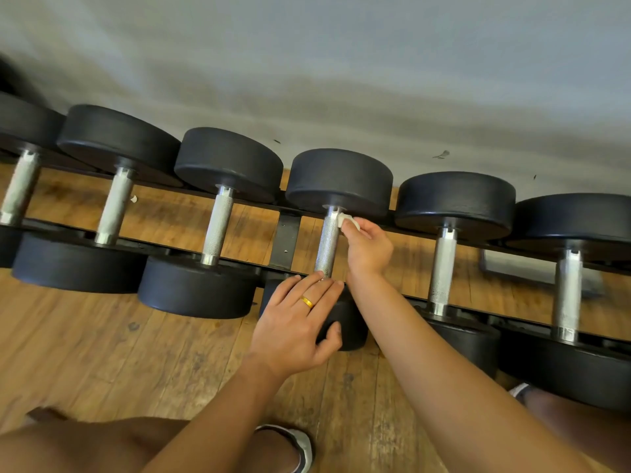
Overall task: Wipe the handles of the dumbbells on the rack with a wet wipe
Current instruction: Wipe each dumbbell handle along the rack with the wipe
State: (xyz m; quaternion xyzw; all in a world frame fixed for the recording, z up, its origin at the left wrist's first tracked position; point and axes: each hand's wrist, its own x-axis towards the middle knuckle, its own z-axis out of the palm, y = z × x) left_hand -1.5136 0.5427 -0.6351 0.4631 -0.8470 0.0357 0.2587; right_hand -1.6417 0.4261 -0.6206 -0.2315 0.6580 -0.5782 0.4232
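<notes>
on the low black metal rack (285, 238) along the grey wall (341, 63), six black round-headed dumbbells lie in a row. every place below is given from the knurled steel handle (327, 244) of the fourth one.

well to the left of that handle are two dumbbells with dull, chalky-looking bars (114, 206). just left of it is one with a brighter bar (217, 227). i cannot tell whether any of these has been wiped.

at the near end of the handle, the left hand (297, 322), with a gold ring (307, 301) on one finger, rests on the dumbbell's near head (348, 332). its fingers lie straight and slightly spread over the top, the thumb is bent against the front face, and it holds nothing.

at the far end of the handle, just below the far head (341, 179), the small white wet wipe (350, 222) touches the steel. it is pinched between the thumb and fingertips of the right hand (367, 247), which is just right of the handle. further right of the handle are two more dumbbells (442, 268) with bare bars.

the step in hand looks like a stroke along this bar, starting at its far end. to do it well:

- wrap the wipe round the bar instead of dabbing one side, because the knurling likely traps grime in its grooves.
- draw it toward the near head with firm pressure, then twist around the bar so the underside is covered too.
- let the left hand press down on the near head so the dumbbell does not roll in its cradle.
- the wipe looks small and bunched, so opening it out would give more contact.
</notes>
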